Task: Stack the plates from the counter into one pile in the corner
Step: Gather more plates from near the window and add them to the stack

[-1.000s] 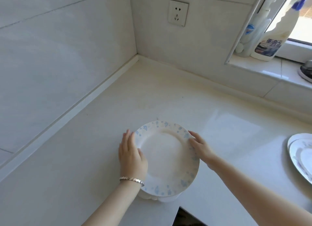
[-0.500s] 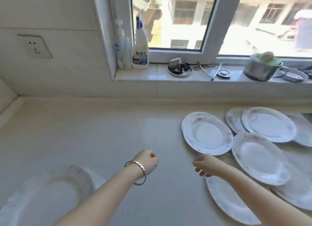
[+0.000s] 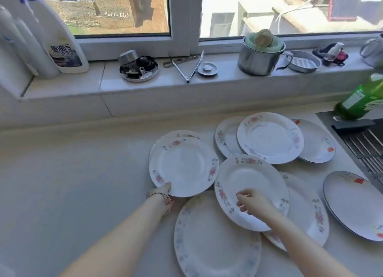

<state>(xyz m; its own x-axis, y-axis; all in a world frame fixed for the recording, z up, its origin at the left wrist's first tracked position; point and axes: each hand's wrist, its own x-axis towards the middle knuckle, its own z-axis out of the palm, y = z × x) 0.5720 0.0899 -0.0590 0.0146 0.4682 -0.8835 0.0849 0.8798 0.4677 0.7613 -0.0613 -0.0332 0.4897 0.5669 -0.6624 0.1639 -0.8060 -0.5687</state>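
Several white plates lie scattered and overlapping on the pale counter (image 3: 72, 173). My left hand (image 3: 163, 196) grips the near rim of a pink-flowered plate (image 3: 183, 164), thumb on top; this plate rests on another one (image 3: 182, 134). My right hand (image 3: 253, 201) hovers with loosely curled fingers over a second pink-flowered plate (image 3: 246, 179) and holds nothing. A blue-flowered plate (image 3: 213, 239) lies nearest me. More plates sit behind (image 3: 269, 138) and to the right (image 3: 352, 202). The corner pile is out of view.
The window sill behind carries a white spray bottle (image 3: 62, 46), a metal dish (image 3: 138, 68), tongs (image 3: 190, 67) and a steel pot (image 3: 257, 57). A green bottle (image 3: 360, 98) and a sink rack (image 3: 364, 144) stand at the right.
My view swung right from the corner pile to the scattered plates. Both hands left the pile; the left now grips a pink-flowered plate's rim and the right is over the neighbouring plate.
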